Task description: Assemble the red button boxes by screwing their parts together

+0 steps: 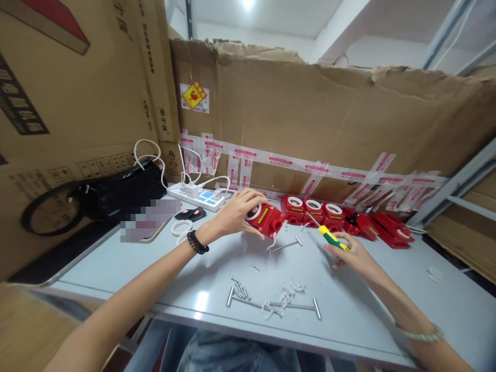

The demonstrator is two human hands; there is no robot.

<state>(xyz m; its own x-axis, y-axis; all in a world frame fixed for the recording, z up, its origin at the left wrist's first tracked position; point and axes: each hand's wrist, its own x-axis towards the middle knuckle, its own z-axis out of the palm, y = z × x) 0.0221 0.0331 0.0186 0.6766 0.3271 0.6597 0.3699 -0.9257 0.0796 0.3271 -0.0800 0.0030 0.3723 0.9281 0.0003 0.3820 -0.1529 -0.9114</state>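
Observation:
My left hand (242, 212) is closed round a red housing (267, 219) with a white ring and a yellow label, tilted above the table. A whitish strand hangs from the housing's lower edge. In my right hand (351, 250) is a screwdriver (333, 238) with a green and yellow handle, its shaft pointing up and left, apart from the held housing. Beyond both hands stands a row of similar red housings (313, 211) with white rings. A T-handled metal tool (289, 243) lies between the hands.
Near the front edge lie several screws (241, 288), two more T-handled tools (306, 307) and tangled white string (287, 297). At left are white rings (181, 227), a power strip (197, 196), a phone-like device (151, 219) and a black bag (124, 188). Cardboard walls (294, 108) enclose the table.

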